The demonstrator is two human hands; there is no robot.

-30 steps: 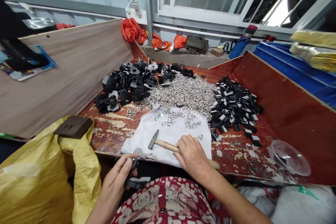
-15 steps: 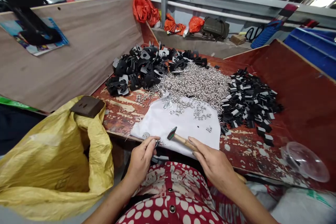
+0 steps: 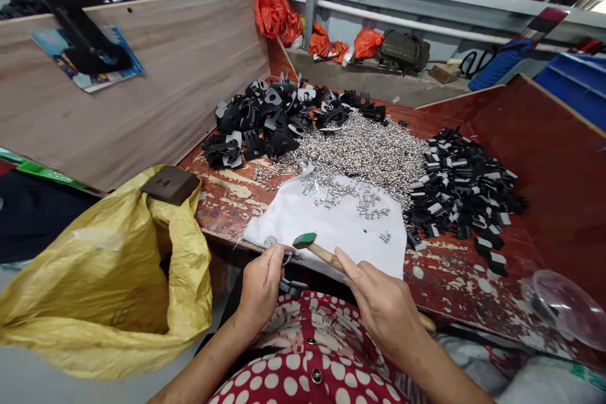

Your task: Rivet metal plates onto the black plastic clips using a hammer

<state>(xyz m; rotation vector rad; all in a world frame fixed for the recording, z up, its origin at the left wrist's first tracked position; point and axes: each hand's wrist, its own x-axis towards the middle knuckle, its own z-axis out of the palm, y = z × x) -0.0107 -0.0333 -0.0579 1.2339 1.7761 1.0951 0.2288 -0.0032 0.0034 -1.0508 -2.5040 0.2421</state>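
Note:
In my right hand (image 3: 383, 303) is a hammer (image 3: 324, 255) with a wooden handle and a green-marked head, its head tilted over the table's front edge. Close to that head, my left hand (image 3: 262, 284) pinches a small dark part (image 3: 286, 257) at the edge; the fingers cover most of it. Just below hangs a dark and grey curved piece (image 3: 292, 286); whether it joins the pinched part I cannot tell. Beneath the hammer a white cloth (image 3: 331, 233) covers the front of the table, with small metal rivets (image 3: 372, 202) scattered over it.
A large heap of shiny rivets (image 3: 369, 145) fills the table's middle. Black curved parts (image 3: 274, 113) pile up at left, small black-and-grey pieces (image 3: 464, 183) at right. A yellow sack (image 3: 108, 278) gapes at left; a clear plastic bowl (image 3: 563, 303) lies at right. Wooden boards (image 3: 180, 57) wall the sides.
The hammer head has moved left and closer to my left hand, and the right hand has shifted with it. My left hand still pinches the dark part. The whole view has swung slightly.

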